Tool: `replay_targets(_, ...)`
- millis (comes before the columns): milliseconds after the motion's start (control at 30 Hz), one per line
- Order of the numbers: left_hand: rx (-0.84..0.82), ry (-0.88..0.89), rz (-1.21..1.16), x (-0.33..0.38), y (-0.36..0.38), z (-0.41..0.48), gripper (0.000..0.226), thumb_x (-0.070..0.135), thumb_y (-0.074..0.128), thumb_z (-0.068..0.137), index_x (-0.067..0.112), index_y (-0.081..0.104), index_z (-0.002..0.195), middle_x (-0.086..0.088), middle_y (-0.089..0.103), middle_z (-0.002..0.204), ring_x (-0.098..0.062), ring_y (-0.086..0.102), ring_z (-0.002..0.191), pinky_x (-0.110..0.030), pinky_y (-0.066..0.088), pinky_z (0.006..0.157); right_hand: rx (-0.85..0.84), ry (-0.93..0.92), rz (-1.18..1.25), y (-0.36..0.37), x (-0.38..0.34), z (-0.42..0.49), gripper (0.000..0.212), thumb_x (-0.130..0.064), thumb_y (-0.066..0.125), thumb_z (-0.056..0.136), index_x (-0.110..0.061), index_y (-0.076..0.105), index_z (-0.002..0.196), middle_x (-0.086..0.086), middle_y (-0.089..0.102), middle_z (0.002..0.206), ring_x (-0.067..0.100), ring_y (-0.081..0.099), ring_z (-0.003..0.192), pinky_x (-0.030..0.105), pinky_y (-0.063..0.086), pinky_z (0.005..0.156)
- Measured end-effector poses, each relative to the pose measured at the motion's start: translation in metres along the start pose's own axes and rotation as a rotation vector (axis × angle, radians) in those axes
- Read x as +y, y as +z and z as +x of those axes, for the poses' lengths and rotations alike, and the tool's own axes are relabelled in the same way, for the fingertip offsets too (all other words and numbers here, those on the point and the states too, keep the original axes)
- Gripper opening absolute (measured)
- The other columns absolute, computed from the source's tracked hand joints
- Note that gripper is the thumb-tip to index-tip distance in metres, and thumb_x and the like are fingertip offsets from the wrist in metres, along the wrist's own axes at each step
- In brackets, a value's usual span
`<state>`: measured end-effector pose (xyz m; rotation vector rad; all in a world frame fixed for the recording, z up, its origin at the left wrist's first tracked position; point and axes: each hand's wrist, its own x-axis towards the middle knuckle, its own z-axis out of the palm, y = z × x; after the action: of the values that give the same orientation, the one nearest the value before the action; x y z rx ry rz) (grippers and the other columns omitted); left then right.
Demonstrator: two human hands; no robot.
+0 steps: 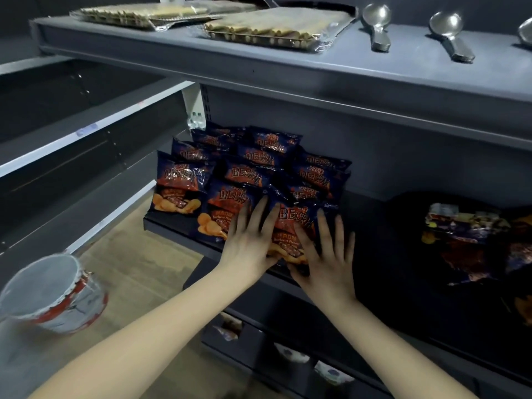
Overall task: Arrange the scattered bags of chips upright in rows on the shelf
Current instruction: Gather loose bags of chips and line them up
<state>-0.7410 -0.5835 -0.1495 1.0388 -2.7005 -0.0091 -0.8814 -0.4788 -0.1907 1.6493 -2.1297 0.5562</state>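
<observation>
Shelf lip (184, 236): L hand (247, 249), R hand (328, 263) flat on front bag (290, 223), grips wide

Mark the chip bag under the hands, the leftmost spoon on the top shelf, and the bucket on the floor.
chip bag (290, 218): head view, on its printed logo.
leftmost spoon (376, 15): head view, on its bowl.
bucket (77, 302): head view, on its outer wall.

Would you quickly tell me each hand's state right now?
Left hand: open, flat on front chip bag.
Right hand: open, touching the same bag.
</observation>
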Motion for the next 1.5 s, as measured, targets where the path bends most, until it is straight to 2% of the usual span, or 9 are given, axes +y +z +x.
replay_targets(200, -0.024, 0.148, 0.109, -0.017, -0.001, 0.014, 0.109, 0.057, 0.059, 0.08, 0.024, -0.024, 0.142, 0.001, -0.019, 0.157, -0.027, -0.016, 0.143, -0.047, -0.01, 0.111, -0.068, 0.112, 0.063, 0.005, -0.009, -0.001, 0.102, -0.053, 0.072, 0.072, -0.031, 0.011, 0.15, 0.015, 0.007, 0.157, 0.033, 0.001, 0.145, 0.063, 0.016, 0.108)
replay_targets(367, -0.076, 0.201, 0.114, -0.026, 0.0, 0.025, 0.112, 0.059, 0.059, 0.079, 0.028, -0.033, 0.134, 0.003, -0.027, 0.153, -0.022, -0.02, 0.142, -0.045, -0.018, 0.108, -0.162, 0.236, 0.136, 0.006, -0.022, -0.003, 0.103, -0.053, 0.067, 0.078, -0.039, -0.007, 0.148, 0.011, -0.006, 0.158, 0.026, -0.013, 0.144, 0.056, 0.011, 0.113)
replay_targets(467, -0.076, 0.229, 0.113, -0.028, 0.004, 0.027, 0.115, 0.059, 0.061, 0.078, 0.028, -0.036, 0.133, 0.006, -0.033, 0.147, -0.021, -0.021, 0.142, -0.045, -0.018, 0.107, -0.215, 0.259, 0.132, 0.006, -0.024, -0.003, 0.099, -0.055, 0.06, 0.082, -0.046, -0.016, 0.144, 0.006, -0.018, 0.157, 0.021, -0.023, 0.142, 0.052, 0.004, 0.114)
replay_targets(633, -0.075, 0.272, 0.079, -0.036, 0.012, 0.032, 0.115, 0.06, 0.06, 0.078, 0.031, -0.038, 0.132, 0.006, -0.034, 0.146, -0.023, -0.018, 0.143, -0.046, -0.016, 0.109, -0.269, 0.288, 0.079, 0.003, -0.027, -0.003, 0.092, -0.056, 0.055, 0.085, -0.046, -0.015, 0.142, 0.003, -0.025, 0.154, 0.022, -0.027, 0.141, 0.052, 0.002, 0.114)
replay_targets(833, -0.06, 0.328, 0.067, -0.047, 0.023, 0.035, 0.115, 0.068, 0.054, 0.076, 0.032, -0.04, 0.132, 0.006, -0.04, 0.144, -0.025, -0.018, 0.143, -0.047, -0.016, 0.109, -0.291, 0.306, 0.007, 0.002, -0.032, -0.003, 0.089, -0.053, 0.056, 0.086, -0.047, -0.012, 0.142, 0.002, -0.024, 0.154, 0.024, -0.026, 0.141, 0.055, 0.007, 0.114)
replay_targets(967, -0.049, 0.361, 0.028, -0.053, 0.031, 0.038, 0.116, 0.07, 0.054, 0.074, 0.035, -0.04, 0.133, 0.01, -0.045, 0.14, -0.023, -0.022, 0.141, -0.047, -0.019, 0.108, -0.299, 0.317, -0.007, 0.001, -0.033, -0.004, 0.088, -0.055, 0.053, 0.087, -0.051, -0.019, 0.138, -0.003, -0.032, 0.151, 0.019, -0.032, 0.138, 0.051, 0.006, 0.115)
replay_targets(1133, -0.044, 0.381, 0.045, -0.058, 0.04, 0.043, 0.114, 0.075, 0.047, 0.073, 0.034, -0.039, 0.135, 0.01, -0.046, 0.141, -0.023, -0.027, 0.136, -0.047, -0.022, 0.107, -0.297, 0.317, 0.028, 0.0, -0.034, -0.003, 0.088, -0.053, 0.053, 0.088, -0.053, -0.022, 0.135, -0.006, -0.037, 0.149, 0.016, -0.036, 0.136, 0.049, 0.014, 0.115)
replay_targets(1267, -0.017, 0.404, 0.05, -0.061, 0.042, 0.043, 0.113, 0.075, 0.046, 0.073, 0.031, -0.036, 0.138, 0.007, -0.041, 0.145, -0.024, -0.023, 0.139, -0.045, -0.026, 0.105, -0.294, 0.307, 0.021, -0.001, -0.034, -0.003, 0.087, -0.054, 0.052, 0.088, -0.051, -0.021, 0.136, -0.006, -0.036, 0.15, 0.015, -0.035, 0.137, 0.047, 0.02, 0.113)
replay_targets(1500, -0.002, 0.425, 0.058, -0.062, 0.045, 0.044, 0.112, 0.074, 0.046, 0.075, 0.029, -0.035, 0.139, 0.005, -0.039, 0.146, -0.025, -0.023, 0.14, -0.048, -0.023, 0.107, -0.264, 0.31, 0.034, 0.003, -0.032, -0.004, 0.089, -0.054, 0.052, 0.088, -0.054, -0.022, 0.136, -0.012, -0.04, 0.148, 0.011, -0.034, 0.138, 0.047, 0.028, 0.11)
